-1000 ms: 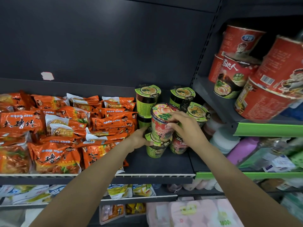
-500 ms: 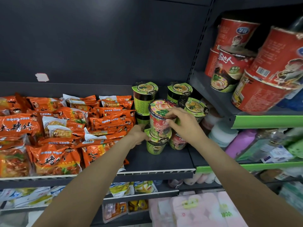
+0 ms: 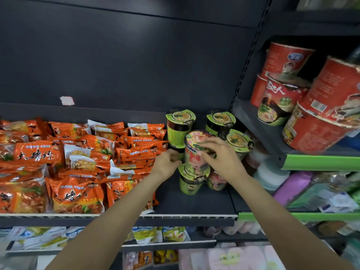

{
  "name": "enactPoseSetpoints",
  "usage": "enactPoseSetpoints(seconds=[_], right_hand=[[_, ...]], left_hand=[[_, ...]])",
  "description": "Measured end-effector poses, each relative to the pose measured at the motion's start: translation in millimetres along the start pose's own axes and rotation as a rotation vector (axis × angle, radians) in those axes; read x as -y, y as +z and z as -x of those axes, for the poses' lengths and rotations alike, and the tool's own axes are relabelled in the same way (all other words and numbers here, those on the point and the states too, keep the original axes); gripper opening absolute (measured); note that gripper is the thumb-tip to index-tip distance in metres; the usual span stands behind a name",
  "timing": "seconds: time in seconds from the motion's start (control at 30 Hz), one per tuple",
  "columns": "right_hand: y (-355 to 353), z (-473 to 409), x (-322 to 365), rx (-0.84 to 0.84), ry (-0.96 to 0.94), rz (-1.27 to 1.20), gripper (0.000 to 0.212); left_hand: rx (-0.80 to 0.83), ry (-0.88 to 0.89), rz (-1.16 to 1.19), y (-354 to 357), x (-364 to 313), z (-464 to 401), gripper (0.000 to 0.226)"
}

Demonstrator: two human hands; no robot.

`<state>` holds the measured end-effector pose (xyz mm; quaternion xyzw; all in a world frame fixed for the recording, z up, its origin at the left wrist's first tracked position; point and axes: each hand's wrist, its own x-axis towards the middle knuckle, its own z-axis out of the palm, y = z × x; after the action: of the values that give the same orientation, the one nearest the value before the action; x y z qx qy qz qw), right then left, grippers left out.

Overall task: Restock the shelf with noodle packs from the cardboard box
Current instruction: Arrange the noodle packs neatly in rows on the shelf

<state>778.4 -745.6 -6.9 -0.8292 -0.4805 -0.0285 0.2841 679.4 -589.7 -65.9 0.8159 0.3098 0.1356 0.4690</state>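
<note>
Dark shelving (image 3: 194, 203) held orange packs (image 3: 78, 158) at left and cups clustered at right. Right hand (image 3: 220, 158) was clamped on a red cup (image 3: 192, 160), standing upright on a green cup (image 3: 190, 183). Left hand (image 3: 167, 162), fingers curled, touched the stack's side; whether it held anything could not be told. Setting it well probably called for centring the red cup on the lid below and steadying both before letting go, since it might topple. Glossy red wrap, pink-and-green lid.

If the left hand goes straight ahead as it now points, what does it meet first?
Most likely the tall green noodle cup just beyond the left hand; its fingers already seem at the cup's base, though depth is unclear.
</note>
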Motion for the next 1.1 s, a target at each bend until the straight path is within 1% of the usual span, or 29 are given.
enactPoseSetpoints(seconds=[0.1, 0.17, 0.27, 0.33, 0.43, 0.6, 0.63, 0.7, 0.77, 0.87, 0.97, 1.1], right_hand=[[-3, -13, 12, -0.047, -0.010, -0.008, 0.030], [-4, -26, 20, -0.072, -0.011, -0.003, 0.026], [-3, -50, 30, -0.079, 0.018, -0.013, 0.026], [-1, -67, 35, -0.068, 0.050, -0.006, 0.029], [4, -93, 37, -0.033, 0.121, 0.054, 0.034], [17, -125, 34, 0.054, 0.192, 0.104, 0.042], [19, -129, 33, 0.070, 0.201, 0.101, 0.044], [22, -136, 29, 0.115, 0.214, 0.098, 0.046], [24, -140, 24, 0.164, 0.224, 0.100, 0.042], [26, -143, 19, 0.187, 0.234, 0.092, 0.036], [25, -144, 15, 0.174, 0.225, 0.106, 0.034], [24, -144, 9, 0.141, 0.230, 0.161, 0.033]], left_hand=[[-0.063, 0.144, -0.002, -26, -15, 0, 0.028], [-0.101, 0.192, -0.010, -45, -22, -7, 0.024], [-0.150, 0.204, 0.005, -70, -27, -26, 0.021], [-0.148, 0.190, 0.017, -83, -28, -41, 0.021], [-0.103, 0.180, -0.013, -97, -28, -66, 0.028], [0.041, 0.131, -0.034, -103, -26, -105, 0.043], [0.074, 0.116, -0.014, -102, -25, -112, 0.045], [0.139, 0.050, 0.099, -99, -25, -122, 0.048], [0.198, -0.047, 0.228, -96, -25, -127, 0.049], [0.268, -0.142, 0.297, -91, -23, -134, 0.050], [0.305, -0.160, 0.337, -87, -21, -140, 0.046], [0.353, -0.150, 0.372, -80, -22, -146, 0.048]])
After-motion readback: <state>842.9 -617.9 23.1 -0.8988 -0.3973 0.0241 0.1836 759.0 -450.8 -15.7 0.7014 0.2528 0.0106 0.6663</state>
